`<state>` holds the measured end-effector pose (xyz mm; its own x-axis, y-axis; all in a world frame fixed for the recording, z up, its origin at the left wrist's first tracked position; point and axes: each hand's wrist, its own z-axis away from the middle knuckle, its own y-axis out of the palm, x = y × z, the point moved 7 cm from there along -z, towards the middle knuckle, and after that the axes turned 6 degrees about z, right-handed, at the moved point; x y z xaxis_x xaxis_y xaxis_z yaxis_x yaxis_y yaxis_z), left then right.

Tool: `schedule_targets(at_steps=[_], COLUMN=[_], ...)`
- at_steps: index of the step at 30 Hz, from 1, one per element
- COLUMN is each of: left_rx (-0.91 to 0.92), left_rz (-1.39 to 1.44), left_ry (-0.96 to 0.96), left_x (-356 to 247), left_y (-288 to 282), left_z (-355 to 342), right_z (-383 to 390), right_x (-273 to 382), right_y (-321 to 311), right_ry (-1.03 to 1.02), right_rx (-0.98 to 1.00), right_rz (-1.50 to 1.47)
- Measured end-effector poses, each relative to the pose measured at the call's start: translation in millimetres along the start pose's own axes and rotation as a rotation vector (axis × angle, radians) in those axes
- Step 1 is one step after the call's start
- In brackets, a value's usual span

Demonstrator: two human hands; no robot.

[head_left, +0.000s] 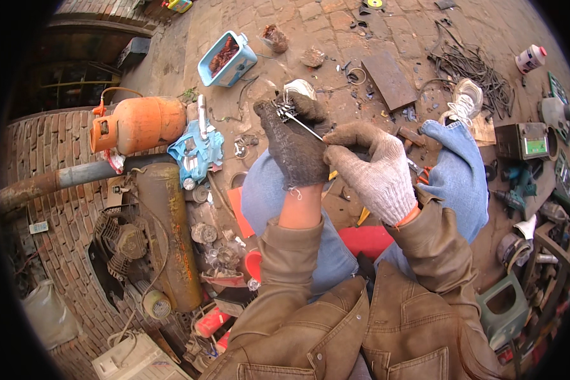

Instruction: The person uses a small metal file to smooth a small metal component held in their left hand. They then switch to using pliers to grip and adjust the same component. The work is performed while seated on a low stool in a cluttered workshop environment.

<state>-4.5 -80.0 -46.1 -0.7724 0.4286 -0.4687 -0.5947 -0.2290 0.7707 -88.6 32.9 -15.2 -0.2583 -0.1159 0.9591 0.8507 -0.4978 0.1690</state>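
Observation:
My left hand [294, 139], in a dark, dirty knit glove, is closed around a small metal part [283, 111] that shows between thumb and fingers. From that part a thin, shiny metal rod [307, 129] slants down to the right. Its lower end meets the fingertips of my right hand [375, 166], which wears a stained whitish glove and is pinched on it. Whether the rod has a handle inside the right glove is hidden. Both hands are above the ground, between my knees.
Beyond my hands are a blue tub [235, 68] and a flat metal block [389, 81]. An orange gas cylinder [147, 121] and rusty tank [167, 234] are at left. Black cable [478, 73], a teal power drill [518, 189] and a hammer [411, 135] are at right.

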Motion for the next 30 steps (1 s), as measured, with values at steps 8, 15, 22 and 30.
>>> schedule_targets(at_steps=[8, 15, 22, 30], left_rx=[0.552, 0.126, 0.106, -0.045], left_rz=[-0.141, -0.322, -0.622, -0.644], left_ry=[-0.101, -0.007, 0.021, -0.087], left_x=[-1.6, -1.0, -5.2, -0.4], left_y=[-2.9, -21.9, -1.4, -1.5], left_z=[-16.6, -14.5, 2.2, 5.8], right_z=[-1.7, -6.7, -5.2, -7.3], right_x=[6.2, 18.4, 11.6, -11.9], right_y=[-7.6, -18.8, -27.9, -18.9], right_ry=[-0.012, -0.017, 0.220, 0.294], right_rx=[0.029, 0.060, 0.180, 0.198], right_rz=[-0.014, 0.174, 0.054, -0.187])
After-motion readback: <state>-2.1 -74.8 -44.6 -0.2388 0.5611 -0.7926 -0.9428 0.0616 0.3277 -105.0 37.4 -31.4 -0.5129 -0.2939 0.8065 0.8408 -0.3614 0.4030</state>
